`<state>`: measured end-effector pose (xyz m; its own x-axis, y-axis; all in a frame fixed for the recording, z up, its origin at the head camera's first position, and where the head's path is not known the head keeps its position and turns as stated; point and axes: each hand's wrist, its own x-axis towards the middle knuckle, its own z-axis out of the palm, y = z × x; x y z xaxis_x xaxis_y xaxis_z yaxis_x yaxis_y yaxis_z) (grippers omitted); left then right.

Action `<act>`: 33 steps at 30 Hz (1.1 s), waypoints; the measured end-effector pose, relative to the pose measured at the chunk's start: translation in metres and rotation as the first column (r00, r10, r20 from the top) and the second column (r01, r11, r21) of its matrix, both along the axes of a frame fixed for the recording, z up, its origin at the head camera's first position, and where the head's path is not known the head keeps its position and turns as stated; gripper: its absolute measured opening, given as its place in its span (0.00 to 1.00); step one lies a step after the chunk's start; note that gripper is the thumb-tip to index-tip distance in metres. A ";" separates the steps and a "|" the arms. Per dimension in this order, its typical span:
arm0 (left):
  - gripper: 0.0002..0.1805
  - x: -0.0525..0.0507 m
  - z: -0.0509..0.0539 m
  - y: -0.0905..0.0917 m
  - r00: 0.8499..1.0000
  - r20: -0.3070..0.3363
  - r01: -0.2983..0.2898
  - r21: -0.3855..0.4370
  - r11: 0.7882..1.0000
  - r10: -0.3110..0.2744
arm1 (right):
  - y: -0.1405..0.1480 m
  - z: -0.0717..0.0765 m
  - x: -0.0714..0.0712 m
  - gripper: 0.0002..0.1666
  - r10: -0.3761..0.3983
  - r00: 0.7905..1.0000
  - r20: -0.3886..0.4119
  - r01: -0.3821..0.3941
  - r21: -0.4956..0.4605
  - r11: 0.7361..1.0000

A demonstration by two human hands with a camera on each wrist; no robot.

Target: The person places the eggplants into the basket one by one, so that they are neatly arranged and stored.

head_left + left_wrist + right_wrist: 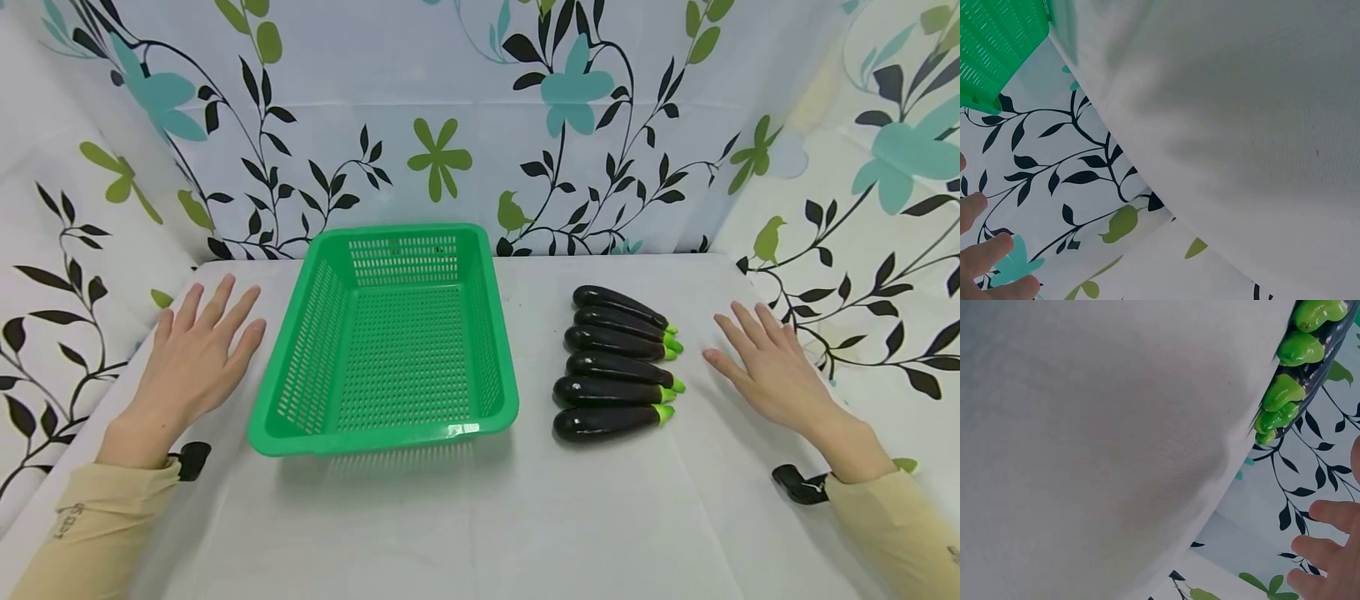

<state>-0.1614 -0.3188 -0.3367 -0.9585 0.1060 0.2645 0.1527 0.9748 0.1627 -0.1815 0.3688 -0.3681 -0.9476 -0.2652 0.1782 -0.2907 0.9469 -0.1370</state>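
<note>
A green plastic basket [405,354] with slotted walls stands left of centre on the white-covered table; nothing lies in it. To its right, several dark eggplants [611,367] with green stem ends lie side by side in a column. My left hand [197,358], fingers spread and straight, is left of the basket and apart from it. On the far side, my right hand [776,371] is spread to the right of the eggplants, touching none of them. In the right wrist view, the green stem ends [1285,390] show beyond the table edge. Both hands hold nothing.
A white cloth covers the table [465,525]. Patterned curtains [420,108] with leaves and flowers enclose the back and both sides. Black wrist cameras sit at the left cuff [193,460] and the right cuff [801,485].
</note>
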 end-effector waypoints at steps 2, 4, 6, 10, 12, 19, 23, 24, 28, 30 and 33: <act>0.34 -0.001 0.001 0.000 1.000 -0.001 0.002 0.001 1.000 -0.002 | -0.001 0.002 -0.001 0.41 0.000 1.000 0.005 0.000 -0.004 1.000; 0.34 -0.003 0.001 0.001 1.000 -0.002 0.004 0.000 1.000 -0.004 | -0.002 0.004 -0.003 0.42 0.001 1.000 0.011 -0.001 -0.010 1.000; 0.34 -0.005 0.002 0.002 1.000 -0.001 0.007 0.004 1.000 -0.007 | -0.003 0.005 -0.004 0.41 0.004 1.000 0.018 -0.003 -0.018 1.000; 0.34 -0.009 0.002 0.004 1.000 0.015 0.021 0.055 0.998 -0.022 | -0.006 0.008 -0.006 0.42 0.007 0.999 0.039 -0.006 -0.036 0.999; 0.34 -0.011 0.002 0.006 0.999 0.028 0.041 0.118 0.992 -0.045 | -0.008 0.010 -0.007 0.41 0.013 0.999 0.041 -0.011 -0.048 0.999; 0.37 -0.014 0.009 0.020 0.981 0.152 0.055 0.377 0.925 -0.120 | -0.022 0.027 -0.011 0.40 0.056 0.994 0.091 -0.045 -0.113 0.993; 0.40 -0.011 0.009 0.029 0.957 0.245 0.018 0.478 0.878 -0.153 | -0.036 0.046 -0.010 0.40 0.097 0.985 0.145 -0.075 -0.148 0.986; 0.41 -0.011 0.010 0.031 0.953 0.251 0.018 0.507 0.861 -0.168 | -0.040 0.051 -0.010 0.40 0.104 0.983 0.149 -0.080 -0.158 0.984; 0.40 -0.013 0.012 0.033 0.943 0.253 0.017 0.609 0.793 -0.215 | -0.056 0.066 -0.009 0.38 0.127 0.983 0.134 -0.102 -0.177 0.979; 0.40 -0.013 0.012 0.033 0.940 0.253 0.005 0.659 0.752 -0.228 | -0.063 0.070 -0.007 0.35 0.143 0.982 0.122 -0.121 -0.178 0.977; 0.39 -0.013 0.011 0.032 0.942 0.240 -0.003 0.705 0.709 -0.235 | -0.071 0.073 -0.003 0.30 0.195 0.975 0.109 -0.173 -0.181 0.968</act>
<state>-0.1742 -0.2872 -0.3255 -0.9920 0.1247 0.0210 0.0864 0.5469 0.8327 -0.1845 0.2974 -0.2952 -0.9029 -0.4132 0.1187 -0.4280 0.8384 -0.3374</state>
